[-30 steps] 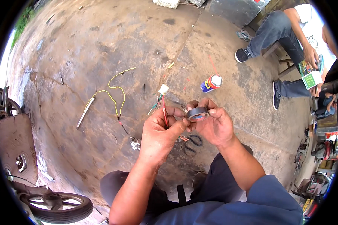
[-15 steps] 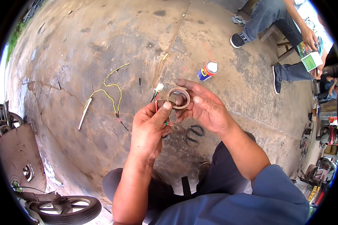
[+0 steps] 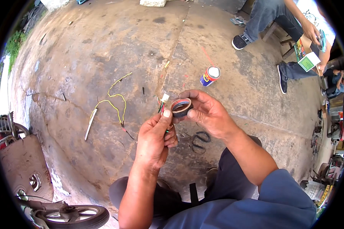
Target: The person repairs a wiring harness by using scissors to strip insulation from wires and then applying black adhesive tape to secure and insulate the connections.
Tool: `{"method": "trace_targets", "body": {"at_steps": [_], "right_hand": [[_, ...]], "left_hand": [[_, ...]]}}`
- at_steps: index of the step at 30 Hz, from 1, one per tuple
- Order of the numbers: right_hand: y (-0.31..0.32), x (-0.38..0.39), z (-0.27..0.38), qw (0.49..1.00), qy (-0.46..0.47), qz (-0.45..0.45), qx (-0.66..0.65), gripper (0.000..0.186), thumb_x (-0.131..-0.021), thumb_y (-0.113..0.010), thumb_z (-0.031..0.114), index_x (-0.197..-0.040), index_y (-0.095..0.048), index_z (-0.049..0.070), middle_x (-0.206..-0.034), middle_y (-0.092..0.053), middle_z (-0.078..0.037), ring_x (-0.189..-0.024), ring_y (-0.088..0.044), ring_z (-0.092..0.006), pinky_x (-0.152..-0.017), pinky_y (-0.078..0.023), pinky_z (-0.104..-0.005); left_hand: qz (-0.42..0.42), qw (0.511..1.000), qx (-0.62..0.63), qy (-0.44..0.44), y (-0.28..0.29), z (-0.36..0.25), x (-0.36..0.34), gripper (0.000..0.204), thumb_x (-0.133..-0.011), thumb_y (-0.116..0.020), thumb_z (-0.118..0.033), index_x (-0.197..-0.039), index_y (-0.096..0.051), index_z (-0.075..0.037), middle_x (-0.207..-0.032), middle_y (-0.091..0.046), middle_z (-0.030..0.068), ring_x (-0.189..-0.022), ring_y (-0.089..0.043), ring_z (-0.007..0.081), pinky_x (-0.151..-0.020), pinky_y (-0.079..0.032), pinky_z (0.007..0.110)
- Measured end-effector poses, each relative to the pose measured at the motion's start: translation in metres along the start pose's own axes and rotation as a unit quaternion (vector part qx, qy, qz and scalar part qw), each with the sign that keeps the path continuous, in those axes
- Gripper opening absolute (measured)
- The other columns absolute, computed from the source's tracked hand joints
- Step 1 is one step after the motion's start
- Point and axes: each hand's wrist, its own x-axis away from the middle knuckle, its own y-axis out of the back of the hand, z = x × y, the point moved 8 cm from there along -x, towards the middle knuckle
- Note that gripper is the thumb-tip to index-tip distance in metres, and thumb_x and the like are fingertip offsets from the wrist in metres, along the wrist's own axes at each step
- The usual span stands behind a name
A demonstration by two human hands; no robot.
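My right hand (image 3: 214, 116) holds a nearly used-up roll of black electrical tape (image 3: 182, 113), thumb on its side and fingers behind it. Pinched between the thumb and fingers of my left hand (image 3: 153, 139) is a bundle of thin coloured wires (image 3: 163, 107) with a white plug connector (image 3: 164, 97) at the top. The tape roll sits right beside the left thumb. Whether a strip of tape runs to the wires cannot be made out. Below the hands, a pair of scissors with black handles (image 3: 201, 142) lies on the floor.
A yellow wire (image 3: 124, 101) and a silver stick-like piece (image 3: 90, 124) lie on the concrete floor to the left. A blue spray can (image 3: 208, 78) stands ahead. A wheel (image 3: 76, 217) is at lower left. Another person's shoe (image 3: 240, 41) shows at upper right.
My right hand has tilted the tape roll, so its black outer side shows, and its fingers have closed around it. The left hand keeps the wires; the view has shifted slightly.
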Motion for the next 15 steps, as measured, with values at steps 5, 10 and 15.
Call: {"method": "trace_targets", "body": {"at_steps": [5, 10, 15], "right_hand": [[0.005, 0.001, 0.0, 0.992, -0.045, -0.056, -0.1, 0.041, -0.108, -0.052, 0.029, -0.139, -0.052, 0.002, -0.125, -0.067, -0.017, -0.109, -0.068, -0.0268, -0.097, -0.056, -0.0427], [0.011, 0.006, -0.016, 0.976, -0.104, -0.046, -0.184, 0.05, -0.109, -0.037, 0.041, -0.133, -0.057, 0.002, -0.115, -0.07, -0.02, -0.093, -0.069, -0.0267, -0.082, -0.056, -0.0406], [0.002, 0.01, -0.033, 0.969, -0.141, -0.037, -0.198, 0.05, -0.107, -0.036, 0.041, -0.125, -0.06, 0.002, -0.106, -0.071, -0.017, -0.083, -0.067, -0.0247, -0.073, -0.053, -0.0384]], "left_hand": [[-0.031, 0.997, -0.027, -0.063, 0.003, -0.007, 0.003, 0.015, -0.104, -0.061, -0.017, -0.095, -0.062, -0.005, -0.062, -0.041, -0.0055, -0.051, -0.033, 0.0065, -0.05, -0.028, 0.025], [-0.032, 0.987, -0.076, -0.137, -0.001, -0.019, 0.008, 0.005, -0.098, -0.068, -0.004, -0.102, -0.066, -0.003, -0.074, -0.059, -0.0046, -0.059, -0.047, 0.0016, -0.051, -0.037, 0.021], [-0.046, 0.973, -0.124, -0.19, 0.002, -0.024, 0.011, 0.016, -0.095, -0.07, -0.001, -0.11, -0.067, -0.001, -0.07, -0.058, -0.0056, -0.06, -0.05, 0.0024, -0.054, -0.043, 0.022]]}}
